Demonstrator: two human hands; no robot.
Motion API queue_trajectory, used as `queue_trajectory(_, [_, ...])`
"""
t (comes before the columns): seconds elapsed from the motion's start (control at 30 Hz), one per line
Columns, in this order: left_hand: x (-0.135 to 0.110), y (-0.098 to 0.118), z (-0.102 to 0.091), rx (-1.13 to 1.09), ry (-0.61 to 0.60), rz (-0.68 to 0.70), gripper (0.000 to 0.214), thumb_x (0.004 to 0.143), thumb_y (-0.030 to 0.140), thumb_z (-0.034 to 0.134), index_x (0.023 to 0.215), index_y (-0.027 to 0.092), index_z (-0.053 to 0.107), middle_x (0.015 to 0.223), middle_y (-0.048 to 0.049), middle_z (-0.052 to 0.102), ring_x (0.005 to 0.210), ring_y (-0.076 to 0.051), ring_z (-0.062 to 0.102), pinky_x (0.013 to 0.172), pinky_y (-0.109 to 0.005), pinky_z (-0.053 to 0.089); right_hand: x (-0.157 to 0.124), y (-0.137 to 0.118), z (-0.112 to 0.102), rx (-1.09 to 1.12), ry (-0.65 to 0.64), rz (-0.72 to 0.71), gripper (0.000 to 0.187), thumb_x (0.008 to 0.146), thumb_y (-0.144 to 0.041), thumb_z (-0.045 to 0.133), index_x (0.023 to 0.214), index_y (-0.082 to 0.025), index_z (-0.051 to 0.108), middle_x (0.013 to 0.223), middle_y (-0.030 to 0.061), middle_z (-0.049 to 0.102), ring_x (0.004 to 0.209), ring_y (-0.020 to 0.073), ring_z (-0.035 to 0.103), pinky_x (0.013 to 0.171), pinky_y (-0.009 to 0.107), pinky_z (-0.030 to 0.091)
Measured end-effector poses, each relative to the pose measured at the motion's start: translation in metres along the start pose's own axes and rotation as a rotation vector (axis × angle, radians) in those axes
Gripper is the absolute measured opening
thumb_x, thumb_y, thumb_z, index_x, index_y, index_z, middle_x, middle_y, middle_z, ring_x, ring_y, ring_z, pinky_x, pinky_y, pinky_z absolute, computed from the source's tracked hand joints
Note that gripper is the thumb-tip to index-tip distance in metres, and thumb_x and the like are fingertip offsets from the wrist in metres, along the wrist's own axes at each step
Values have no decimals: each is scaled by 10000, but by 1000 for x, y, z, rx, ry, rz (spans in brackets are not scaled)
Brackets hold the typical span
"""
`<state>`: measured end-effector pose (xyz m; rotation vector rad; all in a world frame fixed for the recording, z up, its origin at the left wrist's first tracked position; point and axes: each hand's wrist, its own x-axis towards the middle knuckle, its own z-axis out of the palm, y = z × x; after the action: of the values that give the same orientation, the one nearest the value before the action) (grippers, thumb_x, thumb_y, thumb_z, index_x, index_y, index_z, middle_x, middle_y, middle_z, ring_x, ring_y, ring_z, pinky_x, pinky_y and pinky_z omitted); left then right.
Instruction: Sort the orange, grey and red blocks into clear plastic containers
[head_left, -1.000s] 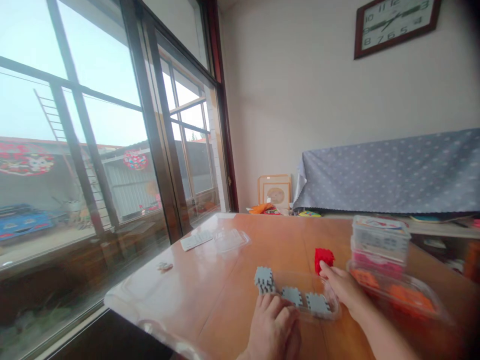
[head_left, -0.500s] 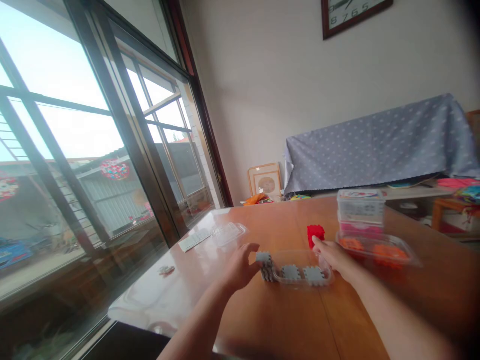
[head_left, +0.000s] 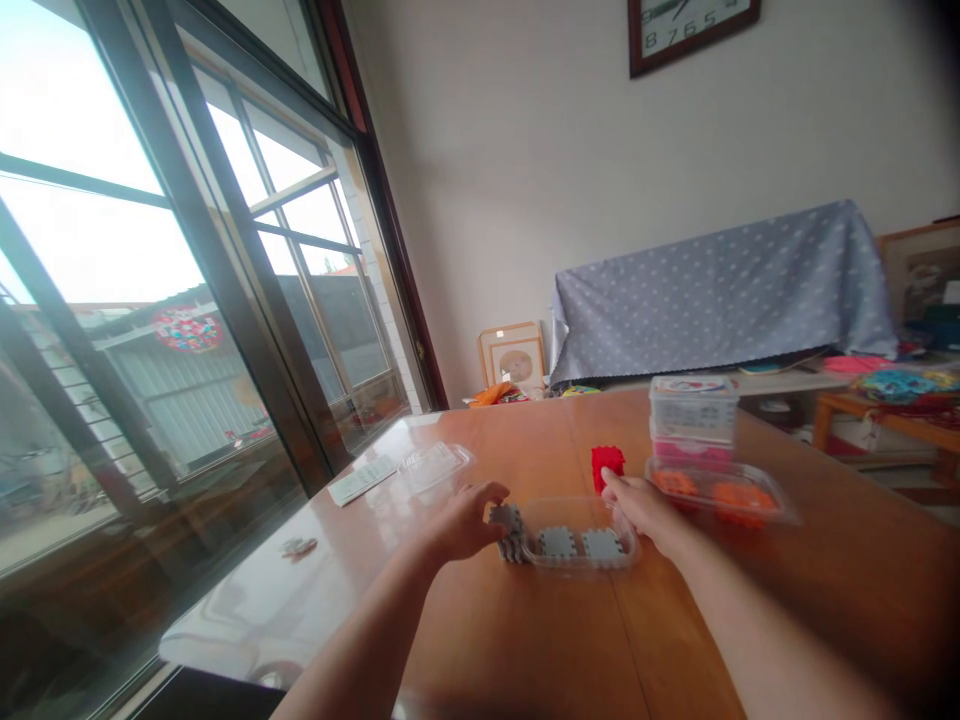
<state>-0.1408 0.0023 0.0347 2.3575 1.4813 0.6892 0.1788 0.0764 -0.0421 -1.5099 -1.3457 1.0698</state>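
While left fingers (head_left: 487, 495) curl on notched grey blocks (head_left: 508, 533), right fingers (head_left: 611, 482) stretch over a clear tray (head_left: 577, 535).

The wooden table (head_left: 540, 640) has a smooth and glossy surface, the clear plastic tray (head_left: 577, 505) is shiny, and the grey plastic blocks (head_left: 559, 542) look matt.

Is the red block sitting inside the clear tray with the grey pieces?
No, the red block rests on the wooden table beyond the far rim of the clear plastic tray, beside the right hand.
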Motion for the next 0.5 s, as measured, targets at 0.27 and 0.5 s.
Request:
queue_trajectory(0.27, [10,15,-2,1,96,67,501,737,186,766,1212,217,608,1154,-77,681,1056,-241,638,949,-390,526,-2,-3,0,-9,15,-31,583,893,-694,477,768,-158,666,591,48,642,487,143,530,478,256,354])
queue_trajectory(0.5, [40,75,33,-18,-40,148,403,706,252,788,1087,224,659,1087,-56,678,986,-231,632,858,-329,525,2,1,-2,-68,40,-101,592,914,-681,445,800,-156,692,754,72,716,660,176,600,589,262,394])
